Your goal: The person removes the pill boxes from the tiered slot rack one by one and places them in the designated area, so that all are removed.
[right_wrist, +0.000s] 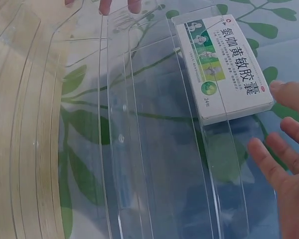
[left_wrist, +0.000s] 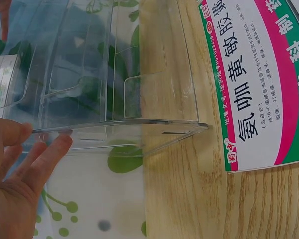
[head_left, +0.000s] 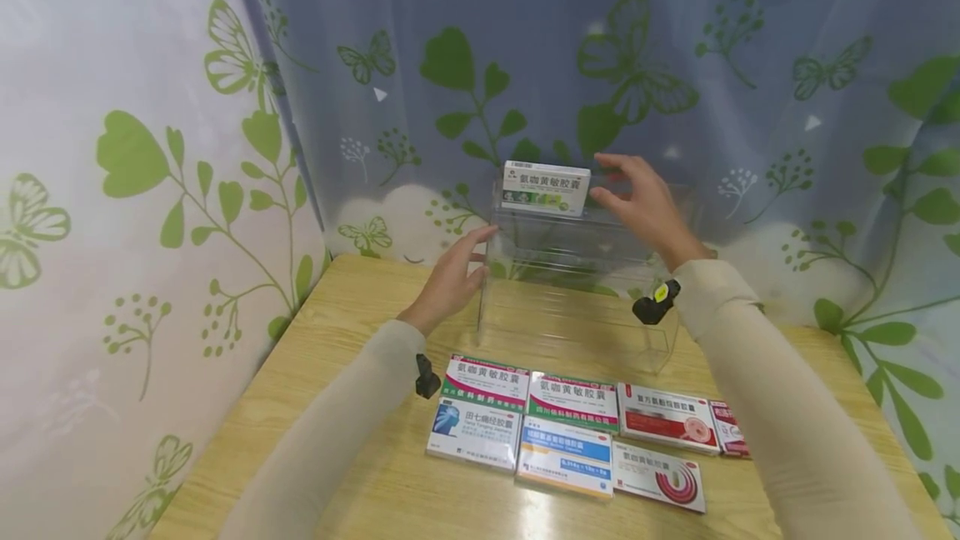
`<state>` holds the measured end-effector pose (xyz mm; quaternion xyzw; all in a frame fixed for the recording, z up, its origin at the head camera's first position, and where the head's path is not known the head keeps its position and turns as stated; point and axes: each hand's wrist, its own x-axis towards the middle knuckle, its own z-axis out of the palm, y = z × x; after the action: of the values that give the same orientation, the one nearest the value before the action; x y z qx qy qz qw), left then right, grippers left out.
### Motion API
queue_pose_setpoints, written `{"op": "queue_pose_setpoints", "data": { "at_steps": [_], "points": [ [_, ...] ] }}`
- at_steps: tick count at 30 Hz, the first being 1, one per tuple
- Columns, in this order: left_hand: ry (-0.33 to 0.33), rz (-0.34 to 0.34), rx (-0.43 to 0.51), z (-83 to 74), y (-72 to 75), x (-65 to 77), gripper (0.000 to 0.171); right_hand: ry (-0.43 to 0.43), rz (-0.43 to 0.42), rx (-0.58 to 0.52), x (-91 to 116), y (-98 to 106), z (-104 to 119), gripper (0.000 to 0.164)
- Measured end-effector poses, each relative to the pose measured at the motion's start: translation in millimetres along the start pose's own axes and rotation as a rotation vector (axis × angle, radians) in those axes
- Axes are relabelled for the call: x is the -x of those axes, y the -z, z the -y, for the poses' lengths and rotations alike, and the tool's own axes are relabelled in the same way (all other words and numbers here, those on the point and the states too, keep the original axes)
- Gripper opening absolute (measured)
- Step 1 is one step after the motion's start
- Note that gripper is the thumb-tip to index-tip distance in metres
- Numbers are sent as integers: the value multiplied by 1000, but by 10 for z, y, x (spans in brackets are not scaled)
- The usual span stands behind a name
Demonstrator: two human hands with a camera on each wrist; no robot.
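Observation:
A white medicine box point(head_left: 546, 188) with green pictures stands on the top tier of a clear plastic stepped rack point(head_left: 577, 273), at its left end. Beside the box's right end is my right hand point(head_left: 648, 205), fingers spread and holding nothing. One fingertip comes close to the box corner in the right wrist view; whether it touches, I cannot tell. My left hand point(head_left: 452, 277) is at the rack's left side, its fingertips point(left_wrist: 65, 141) against the clear side panel with the fingers extended. The same box point(right_wrist: 226, 69) leans back on its tier in the right wrist view.
Several medicine boxes lie flat in two rows before the rack, among them a pink-and-green box point(head_left: 486, 380), a blue-and-white box point(head_left: 564, 455) and a red-and-white box point(head_left: 667, 417). They rest on a wooden table point(head_left: 300, 407). A patterned curtain point(head_left: 517, 48) hangs close behind the rack.

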<state>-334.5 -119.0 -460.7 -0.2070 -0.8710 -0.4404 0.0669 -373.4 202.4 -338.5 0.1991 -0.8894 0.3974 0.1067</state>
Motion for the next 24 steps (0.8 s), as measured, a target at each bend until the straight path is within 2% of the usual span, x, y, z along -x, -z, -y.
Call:
{"op": "queue_pose_setpoints", "data": {
  "at_steps": [5, 12, 24],
  "points": [
    [16, 1, 0, -13, -7, 4, 74, -52, 50, 13, -58, -48, -1, 70],
    [13, -3, -2, -16, -9, 5, 74, -63, 82, 39, -116, -101, -25, 67],
    [0, -5, -18, -20, -3, 4, 73, -29, -11, 21, -108, -207, -45, 52]
  ]
}}
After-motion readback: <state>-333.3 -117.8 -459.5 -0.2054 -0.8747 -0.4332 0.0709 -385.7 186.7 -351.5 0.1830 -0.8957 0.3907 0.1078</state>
